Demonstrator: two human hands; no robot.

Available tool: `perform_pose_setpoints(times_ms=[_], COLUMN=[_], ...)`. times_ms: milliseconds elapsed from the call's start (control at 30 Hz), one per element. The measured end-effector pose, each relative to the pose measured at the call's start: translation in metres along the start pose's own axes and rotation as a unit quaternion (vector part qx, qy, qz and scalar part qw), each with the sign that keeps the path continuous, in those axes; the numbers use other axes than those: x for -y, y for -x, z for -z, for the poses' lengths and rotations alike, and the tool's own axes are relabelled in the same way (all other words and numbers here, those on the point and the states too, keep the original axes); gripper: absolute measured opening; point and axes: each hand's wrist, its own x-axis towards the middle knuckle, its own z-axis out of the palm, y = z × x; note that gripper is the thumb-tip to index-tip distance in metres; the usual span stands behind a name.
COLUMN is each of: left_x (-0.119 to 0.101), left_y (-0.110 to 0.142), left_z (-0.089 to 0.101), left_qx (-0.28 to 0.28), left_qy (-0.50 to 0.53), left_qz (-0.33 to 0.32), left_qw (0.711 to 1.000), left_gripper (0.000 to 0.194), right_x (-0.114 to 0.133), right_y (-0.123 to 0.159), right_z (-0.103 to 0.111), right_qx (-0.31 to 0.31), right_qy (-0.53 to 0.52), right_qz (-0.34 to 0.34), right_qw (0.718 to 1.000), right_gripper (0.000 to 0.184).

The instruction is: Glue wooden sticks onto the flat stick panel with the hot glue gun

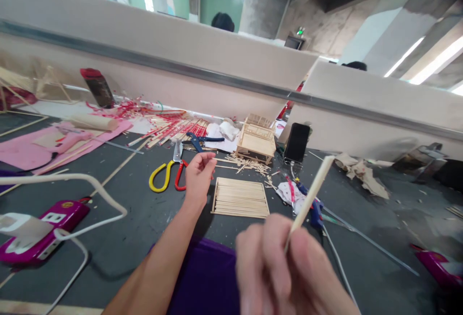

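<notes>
My right hand (285, 267), close to the camera and slightly blurred, pinches a pale wooden stick (311, 192) that points up and to the right. My left hand (200, 172) reaches over the table with its fingertips together. Thin sticks show just right of those fingertips, but I cannot make out whether one is held. Just below and right of it lies a flat panel of sticks (240, 198) laid side by side. Yellow-and-red-handled scissors (177, 153) lie left of that hand. Behind it are dark blue-handled pliers (197, 140).
Cut stick pieces (253, 165) lie before a small wooden house model (256, 139). A phone (297, 142) stands upright nearby. A blue glue gun (316, 212) lies at right. Red-wrapped sticks (188, 129) are piled behind. A purple power strip (54, 228) with white cables is at left.
</notes>
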Motion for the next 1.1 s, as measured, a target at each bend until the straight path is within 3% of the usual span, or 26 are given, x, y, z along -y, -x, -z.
perform_pose_setpoints(times_ms=[67,133,200,267,367,467,533,633,700,767,900,1000,1100], left_x=[-0.002,-0.006,-0.010,-0.013,-0.010,-0.001,0.005,0.007,0.007,0.007,0.012,0.016,0.018], left_y=[0.001,0.005,0.011,0.017,0.024,0.024,0.022,0.019,0.017,0.015,0.010,0.009,0.009], left_z=[0.000,-0.001,-0.003,-0.006,-0.011,-0.012,-0.012,-0.012,-0.011,-0.010,-0.007,-0.006,-0.007], left_qx=[0.037,0.102,0.194,0.288,0.389,0.440,0.421,0.339,0.276,0.210,0.112,0.074,0.065], left_qy=[0.010,0.013,0.010,-0.001,-0.058,-0.148,-0.193,-0.204,-0.188,-0.172,-0.149,-0.116,-0.079], left_qz=[0.007,0.016,0.035,0.065,0.098,0.077,0.040,0.006,-0.002,-0.009,-0.012,0.004,0.028], left_qw=[0.999,0.995,0.980,0.955,0.914,0.882,0.885,0.918,0.943,0.962,0.982,0.990,0.994], left_gripper=[0.019,0.022,0.030,0.037,0.034,0.024,0.023,0.024,0.024,0.024,0.025,0.025,0.025], right_x=[0.001,-0.004,-0.016,-0.032,-0.050,-0.051,-0.047,-0.039,-0.036,-0.033,-0.018,-0.001,0.008], right_y=[-0.005,-0.009,-0.011,-0.014,-0.017,-0.016,-0.012,-0.003,0.002,0.002,-0.016,-0.051,-0.101], right_z=[0.027,0.055,0.078,0.095,0.109,0.113,0.113,0.110,0.109,0.110,0.118,0.128,0.140], right_qx=[-0.093,-0.145,-0.119,-0.084,-0.052,-0.021,0.020,0.098,0.130,0.136,0.070,-0.009,-0.042], right_qy=[0.125,0.303,0.449,0.519,0.608,0.673,0.704,0.738,0.749,0.747,0.747,0.776,0.803], right_qz=[0.053,0.018,-0.087,-0.160,-0.195,-0.207,-0.211,-0.201,-0.186,-0.170,-0.112,-0.036,0.023], right_qw=[0.986,0.942,0.881,0.835,0.768,0.710,0.678,0.636,0.623,0.628,0.652,0.629,0.594], right_gripper=[0.046,0.044,0.045,0.045,0.041,0.032,0.028,0.016,0.011,0.015,0.016,0.020,0.019])
